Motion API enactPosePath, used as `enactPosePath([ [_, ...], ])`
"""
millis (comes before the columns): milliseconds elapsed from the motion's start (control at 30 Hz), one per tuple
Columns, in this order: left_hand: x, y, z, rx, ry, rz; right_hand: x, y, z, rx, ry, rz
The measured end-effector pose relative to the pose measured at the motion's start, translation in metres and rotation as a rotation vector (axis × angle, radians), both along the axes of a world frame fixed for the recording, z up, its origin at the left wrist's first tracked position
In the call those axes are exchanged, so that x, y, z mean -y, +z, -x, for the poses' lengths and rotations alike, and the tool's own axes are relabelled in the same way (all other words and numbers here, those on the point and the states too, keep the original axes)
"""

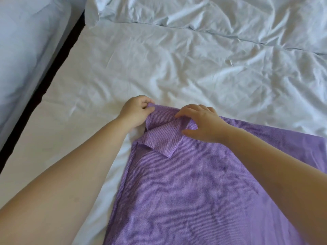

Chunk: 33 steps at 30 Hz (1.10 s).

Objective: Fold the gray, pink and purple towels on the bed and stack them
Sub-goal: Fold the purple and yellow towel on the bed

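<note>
Left hand [137,111] pinches the doubled-back corner of a soft purple ribbed-weave towel [194,191] lying spread on the bed. Right hand [201,123] rests spread-fingered just beside it. Drawing that corner out taut should give a square fold. Beyond lie the creased white sheet [141,68] and a rumpled pale-blue duvet [212,13].
</note>
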State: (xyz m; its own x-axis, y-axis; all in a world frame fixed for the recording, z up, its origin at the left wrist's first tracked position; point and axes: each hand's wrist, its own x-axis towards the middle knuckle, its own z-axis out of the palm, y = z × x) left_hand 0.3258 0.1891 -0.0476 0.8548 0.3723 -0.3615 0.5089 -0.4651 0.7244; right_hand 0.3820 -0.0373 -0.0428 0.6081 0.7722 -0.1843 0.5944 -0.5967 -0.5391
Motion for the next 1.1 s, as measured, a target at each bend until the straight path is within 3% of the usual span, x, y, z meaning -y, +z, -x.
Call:
enactPosePath([
  [100,-0.002,-0.004,-0.006,0.013,-0.133,-0.287,0.005,-0.006,-0.004,0.035,0.073,0.159],
  [233,-0.001,-0.010,-0.008,0.144,-0.044,-0.345,0.003,-0.014,-0.011,0.142,-0.139,0.059],
  [333,0.005,-0.008,0.005,0.187,-0.175,-0.352,-0.004,-0.015,-0.016,0.039,-0.287,0.036],
  [400,0.011,-0.010,0.020,0.040,-0.232,-0.335,-0.009,-0.016,-0.015,0.028,-0.339,0.081],
  [467,0.013,-0.014,0.033,-0.194,-0.073,-0.213,-0.012,-0.017,-0.010,0.091,-0.372,0.085],
  [567,0.012,-0.021,0.046,-0.302,0.104,-0.058,-0.016,-0.012,0.008,0.271,-0.132,-0.034],
  [633,0.013,-0.021,0.052,-0.246,0.137,0.013,-0.023,-0.008,0.021,0.353,0.165,-0.039],
  [700,0.014,-0.019,0.057,-0.194,0.206,0.114,-0.031,-0.009,0.031,0.381,0.317,-0.028],
  [767,0.013,-0.014,0.064,-0.156,0.209,0.224,-0.034,-0.009,0.036,0.237,0.265,-0.084],
  [867,0.010,-0.009,0.074,-0.120,-0.034,0.362,-0.020,0.008,0.035,-0.446,-0.033,-0.298],
  [933,0.009,-0.005,0.075,-0.170,-0.143,0.408,-0.003,0.024,0.031,-0.731,-0.200,-0.481],
  [1000,0.010,-0.003,0.075,-0.219,-0.225,0.364,0.008,0.036,0.027,-0.782,-0.255,-0.543],
  [1100,0.009,-0.007,0.080,-0.236,-0.358,0.010,0.005,0.045,0.017,-0.680,-0.271,-0.541],
])
